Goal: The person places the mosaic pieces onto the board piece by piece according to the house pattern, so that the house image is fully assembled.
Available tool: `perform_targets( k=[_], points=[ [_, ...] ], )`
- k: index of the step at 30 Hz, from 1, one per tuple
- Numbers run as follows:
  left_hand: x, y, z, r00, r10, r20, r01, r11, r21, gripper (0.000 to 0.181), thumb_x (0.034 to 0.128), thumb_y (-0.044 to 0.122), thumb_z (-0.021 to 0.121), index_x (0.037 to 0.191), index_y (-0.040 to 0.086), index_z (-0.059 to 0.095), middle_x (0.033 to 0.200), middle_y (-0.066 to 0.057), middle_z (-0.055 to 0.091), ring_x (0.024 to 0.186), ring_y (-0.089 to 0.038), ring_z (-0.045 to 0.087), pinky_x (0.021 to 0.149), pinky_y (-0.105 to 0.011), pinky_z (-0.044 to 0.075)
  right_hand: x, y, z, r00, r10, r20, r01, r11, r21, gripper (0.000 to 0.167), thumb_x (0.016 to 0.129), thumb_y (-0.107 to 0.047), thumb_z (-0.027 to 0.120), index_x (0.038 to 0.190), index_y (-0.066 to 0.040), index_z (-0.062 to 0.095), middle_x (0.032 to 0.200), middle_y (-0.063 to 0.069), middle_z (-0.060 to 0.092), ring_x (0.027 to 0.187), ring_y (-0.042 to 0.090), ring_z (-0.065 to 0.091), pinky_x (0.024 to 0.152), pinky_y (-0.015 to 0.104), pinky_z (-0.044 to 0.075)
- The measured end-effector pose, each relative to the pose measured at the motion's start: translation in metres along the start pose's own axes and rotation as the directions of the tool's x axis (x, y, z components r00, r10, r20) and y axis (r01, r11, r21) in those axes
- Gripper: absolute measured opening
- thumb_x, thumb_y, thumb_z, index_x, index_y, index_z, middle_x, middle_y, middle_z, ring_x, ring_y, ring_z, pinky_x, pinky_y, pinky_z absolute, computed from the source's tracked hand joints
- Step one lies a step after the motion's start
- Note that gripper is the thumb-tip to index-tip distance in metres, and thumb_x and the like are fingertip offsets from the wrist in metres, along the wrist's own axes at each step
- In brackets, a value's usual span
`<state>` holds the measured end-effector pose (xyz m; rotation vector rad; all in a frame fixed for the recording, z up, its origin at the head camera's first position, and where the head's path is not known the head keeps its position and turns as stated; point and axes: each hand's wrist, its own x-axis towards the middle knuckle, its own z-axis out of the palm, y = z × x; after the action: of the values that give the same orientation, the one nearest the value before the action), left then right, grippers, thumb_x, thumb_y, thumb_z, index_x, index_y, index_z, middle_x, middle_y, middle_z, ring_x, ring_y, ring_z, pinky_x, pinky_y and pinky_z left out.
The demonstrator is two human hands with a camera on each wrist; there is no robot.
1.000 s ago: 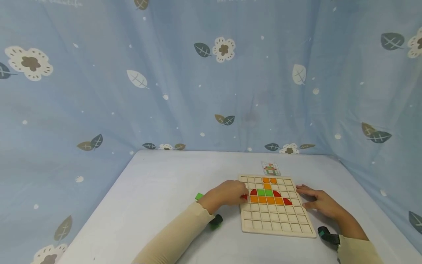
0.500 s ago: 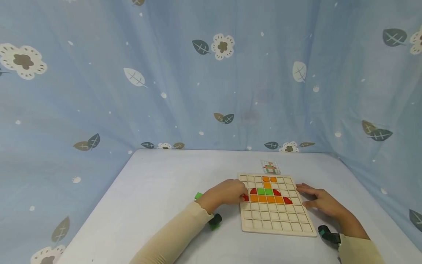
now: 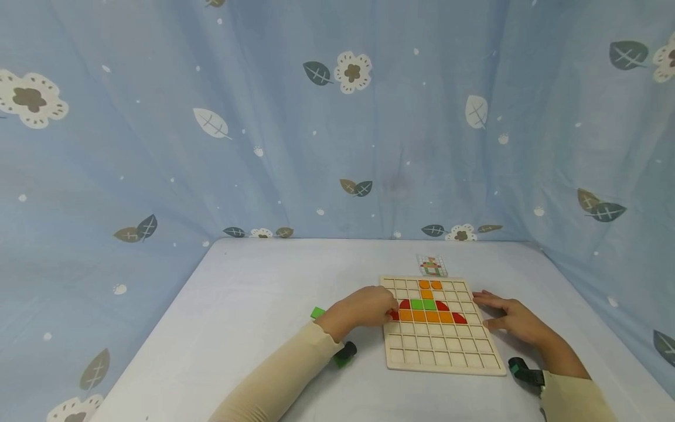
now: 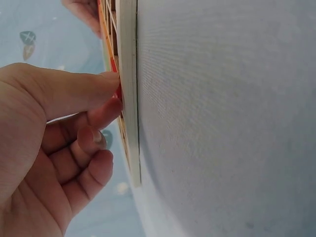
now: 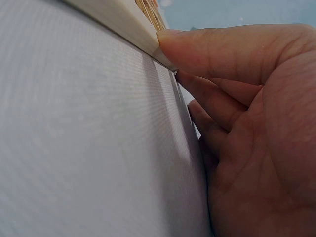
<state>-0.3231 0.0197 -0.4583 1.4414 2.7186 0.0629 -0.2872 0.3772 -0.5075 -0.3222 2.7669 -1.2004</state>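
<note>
A pale wooden grid board (image 3: 445, 370) lies on the table, with orange, green and red tiles set in its cells. At its left edge my left hand (image 3: 366, 306) pinches a red tile (image 4: 118, 93) between thumb and forefinger, at the end of the orange row. The fingers hide most of that tile, so its shape cannot be told. Along the board's right edge rests my right hand (image 3: 514, 319), its thumb (image 5: 190, 47) touching the side and its fingers extended. Two green square tiles (image 3: 422, 305) lie above the orange row (image 3: 426, 316), between red quarter-round tiles.
Behind the board lies a small pattern card (image 3: 432, 265) with a coloured figure on a grid. A loose green tile (image 3: 317, 312) lies left of the left wrist, and another green piece (image 3: 341, 362) is partly hidden under it. A blue patterned curtain (image 3: 285, 146) surrounds the table.
My left hand stays at the board's left edge, its fingertips shifting only slightly around the red tile. The right hand holds its place. The head view has tilted a little.
</note>
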Motion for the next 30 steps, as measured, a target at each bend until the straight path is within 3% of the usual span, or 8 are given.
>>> perform_targets(
  k=[8,15,22,30],
  points=[
    [-0.002,0.001,-0.001,1.0,-0.022,0.01,0.022,1.0,-0.006,0.012,0.0905,0.014,0.068,0.08,0.019,0.069,0.07,0.01,0.052,0.063,-0.008,0.041,0.059,-0.02,0.036,0.0,0.0,0.002,1.0,-0.009,-0.001,0.009,1.0,-0.019,0.066,0.074,-0.013,0.078,0.133,0.006,0.055,0.149,0.027,0.033,0.138,0.051,0.019,0.102,0.07,0.016],
    [-0.005,-0.003,-0.004,1.0,-0.019,0.011,0.019,0.999,-0.051,0.008,0.0896,0.012,0.069,0.089,0.019,0.074,0.072,0.011,0.055,0.065,-0.007,0.045,0.062,-0.02,0.039,-0.001,-0.003,0.001,1.0,0.002,0.0,-0.002,1.0,-0.02,0.065,0.074,-0.013,0.078,0.132,0.006,0.056,0.148,0.026,0.035,0.138,0.051,0.018,0.102,0.07,0.016],
    [-0.019,-0.01,-0.012,0.993,-0.106,0.046,0.108,0.993,-0.039,0.02,0.0902,0.017,0.07,0.11,0.019,0.075,0.093,0.011,0.066,0.08,-0.003,0.055,0.08,-0.021,0.048,-0.002,-0.005,0.0,1.0,-0.011,0.01,0.011,1.0,-0.018,0.066,0.074,-0.013,0.078,0.133,0.007,0.054,0.149,0.029,0.031,0.137,0.052,0.019,0.102,0.071,0.017],
    [-0.035,-0.019,-0.018,0.988,-0.133,0.078,0.134,0.991,-0.01,0.024,0.0894,0.018,0.071,0.113,0.019,0.073,0.094,0.01,0.065,0.082,-0.004,0.056,0.08,-0.022,0.048,-0.001,0.001,-0.001,1.0,-0.003,0.013,0.003,1.0,-0.028,0.068,0.075,-0.015,0.078,0.135,0.006,0.053,0.15,0.028,0.029,0.137,0.053,0.018,0.101,0.071,0.016]
  ],
)
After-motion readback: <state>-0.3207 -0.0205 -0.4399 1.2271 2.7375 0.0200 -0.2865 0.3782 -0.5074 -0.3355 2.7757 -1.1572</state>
